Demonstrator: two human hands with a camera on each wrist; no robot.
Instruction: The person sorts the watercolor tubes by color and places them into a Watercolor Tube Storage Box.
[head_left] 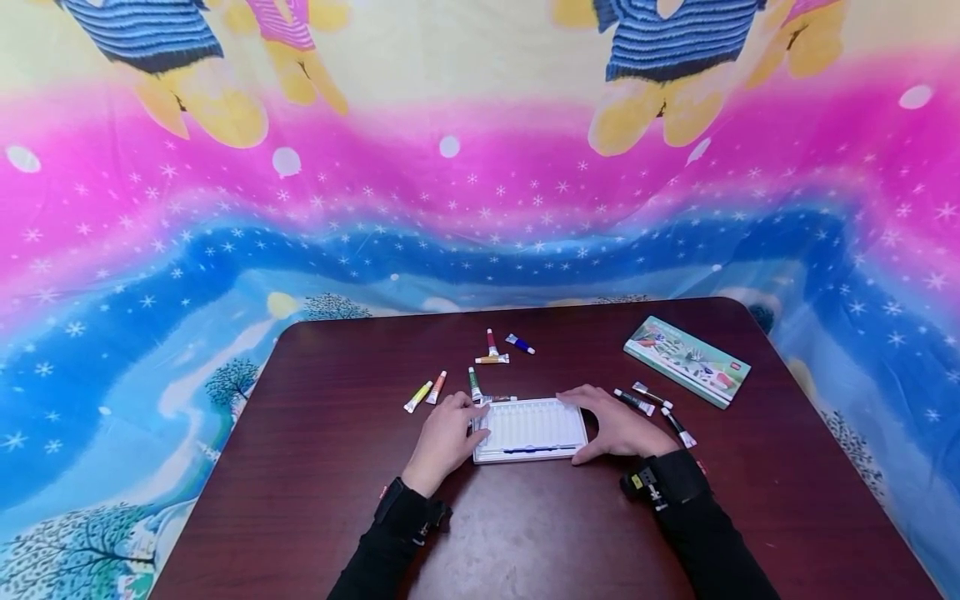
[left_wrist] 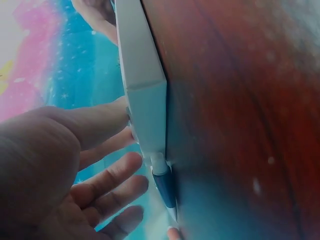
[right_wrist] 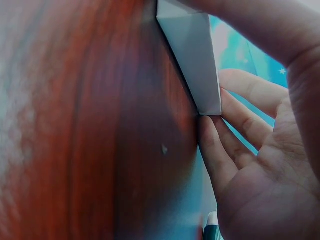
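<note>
The white ridged tray (head_left: 529, 430) is steadied at the table's (head_left: 315, 467) near middle, left hand (head_left: 444, 440) and right hand (head_left: 619, 425) laid against its ends, fingers relaxed. One tube (left_wrist: 163, 182) is seen beside its left end; the paint tubes (head_left: 435, 388) lie scattered, none slotted yet. Smooth plastic, glossy dark wood

A dark wooden table (head_left: 315, 467) carries a white tray (head_left: 531, 429), paint tubes (head_left: 491, 343) and a box (head_left: 687, 361).

Left hand (head_left: 448, 433), right hand (head_left: 619, 427) open, apart
</note>
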